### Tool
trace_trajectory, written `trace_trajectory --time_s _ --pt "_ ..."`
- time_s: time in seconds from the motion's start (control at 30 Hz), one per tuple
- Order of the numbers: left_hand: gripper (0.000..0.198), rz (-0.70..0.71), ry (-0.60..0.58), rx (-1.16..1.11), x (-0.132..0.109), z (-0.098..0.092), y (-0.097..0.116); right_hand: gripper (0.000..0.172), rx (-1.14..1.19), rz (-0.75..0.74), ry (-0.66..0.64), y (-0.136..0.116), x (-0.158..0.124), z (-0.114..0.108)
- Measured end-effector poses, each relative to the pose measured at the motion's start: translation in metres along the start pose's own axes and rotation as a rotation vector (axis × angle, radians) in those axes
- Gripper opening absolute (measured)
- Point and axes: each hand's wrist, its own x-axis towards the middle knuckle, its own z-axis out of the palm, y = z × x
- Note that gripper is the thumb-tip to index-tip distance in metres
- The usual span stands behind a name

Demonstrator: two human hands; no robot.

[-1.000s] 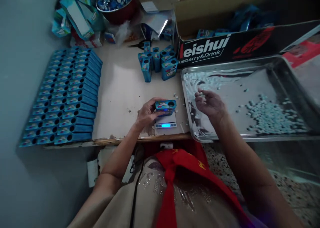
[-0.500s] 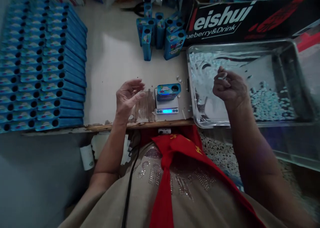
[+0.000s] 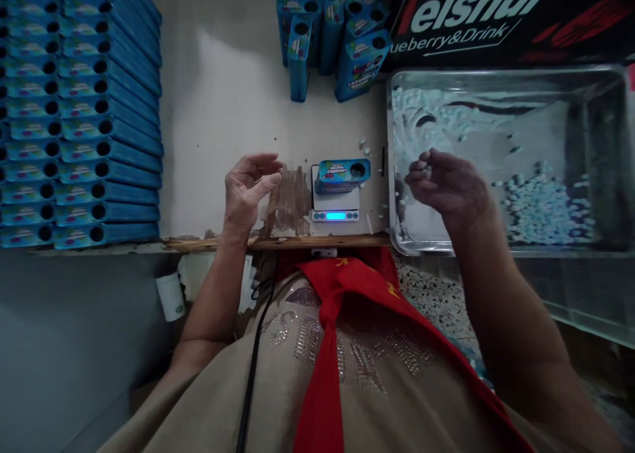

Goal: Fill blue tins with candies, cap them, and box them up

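A blue candy box with a round hole in its top stands on a small digital scale whose display glows blue. My left hand is over the table left of the scale, fingers apart and holding nothing. Above the left part of a metal tray, my right hand has its fingertips pinched on small white candies. A heap of the same white candies lies in the tray's right part, with more scattered along its back left.
Stacked blue boxes fill the table's left side. Several more blue boxes stand at the back middle. Behind the tray is a black carton. A few loose candies lie between scale and tray.
The view has shifted, so the boxes and carton sit higher in it. My right hand has moved slightly left relative to the tray, towards the scale. My left hand stays open beside the scale.
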Motion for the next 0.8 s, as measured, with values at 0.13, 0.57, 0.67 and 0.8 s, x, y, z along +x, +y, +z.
trace_trajectory --time_s 0.13,0.57,0.67,0.8 --pt "0.053 -0.003 -0.048 0.004 -0.002 0.007 0.005 0.026 -0.147 0.125 0.035 0.005 0.000 -0.007" --pt "0.043 -0.069 -0.069 0.140 -0.013 0.011 0.005 0.015 -0.765 -0.191 -0.444 -0.053 -0.021 0.017" --pt "0.041 -0.078 -0.081 0.134 -0.016 0.012 -0.002 0.013 -0.824 -0.182 -0.469 -0.067 -0.031 0.037" --pt "0.057 0.061 -0.108 0.224 -0.012 0.032 -0.004 0.013 -0.771 -0.159 -0.397 -0.070 -0.030 0.048"
